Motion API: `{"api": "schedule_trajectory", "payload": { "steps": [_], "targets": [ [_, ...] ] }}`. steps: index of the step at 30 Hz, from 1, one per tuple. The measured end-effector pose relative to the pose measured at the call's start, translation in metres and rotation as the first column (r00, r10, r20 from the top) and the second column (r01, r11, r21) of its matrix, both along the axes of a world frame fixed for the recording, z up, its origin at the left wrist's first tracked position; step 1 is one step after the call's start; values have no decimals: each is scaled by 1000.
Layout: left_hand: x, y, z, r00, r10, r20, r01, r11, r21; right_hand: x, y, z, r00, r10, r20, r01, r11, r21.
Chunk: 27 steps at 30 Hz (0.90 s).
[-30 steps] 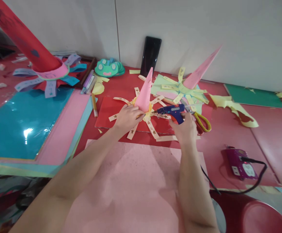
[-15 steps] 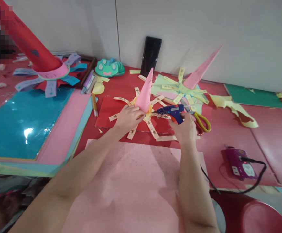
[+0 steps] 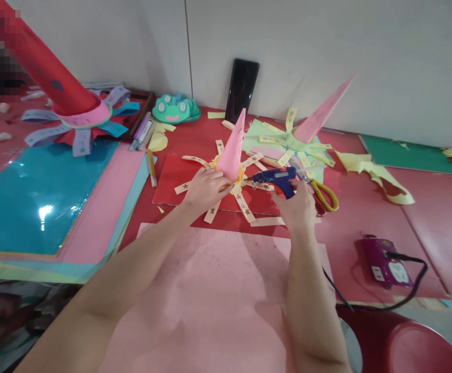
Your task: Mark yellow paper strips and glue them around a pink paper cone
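Observation:
A pink paper cone (image 3: 232,154) stands on a yellow ring with star-marked paper strips (image 3: 243,208) spreading outward, over a red board (image 3: 167,178). My left hand (image 3: 207,189) is closed on the base of the cone at its near left side. In my right hand (image 3: 296,203) is a blue glue gun (image 3: 276,176), its nozzle pointing left at the ring's right edge. Whether the nozzle touches the ring is too small to tell. Scissors with yellow handles (image 3: 326,196) lie just right of the glue gun, partly behind my right hand.
Behind, a black phone (image 3: 242,89) leans on the wall, beside a second pink cone (image 3: 323,115). A green frog cutout (image 3: 174,109) and a red tube (image 3: 55,70) are at left. A purple power socket (image 3: 387,263) with a black cable lies at right.
At the lower left edge, a person's hand has come into view. My own hands, the cone and the glue gun show almost no movement.

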<state>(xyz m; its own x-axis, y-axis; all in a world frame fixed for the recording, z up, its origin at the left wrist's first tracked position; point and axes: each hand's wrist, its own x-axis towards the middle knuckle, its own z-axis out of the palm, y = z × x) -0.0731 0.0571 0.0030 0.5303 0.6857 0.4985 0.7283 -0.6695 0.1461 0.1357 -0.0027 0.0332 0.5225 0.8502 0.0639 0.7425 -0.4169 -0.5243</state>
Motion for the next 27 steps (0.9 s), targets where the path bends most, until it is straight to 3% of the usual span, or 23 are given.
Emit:
{"api": "schedule_trajectory", "payload": {
  "steps": [27],
  "targets": [
    [0,0,-1,1000,-24,-20,23,1000,-13,-1,0,3,999,-27,-29,27,1000,-6]
  ]
}}
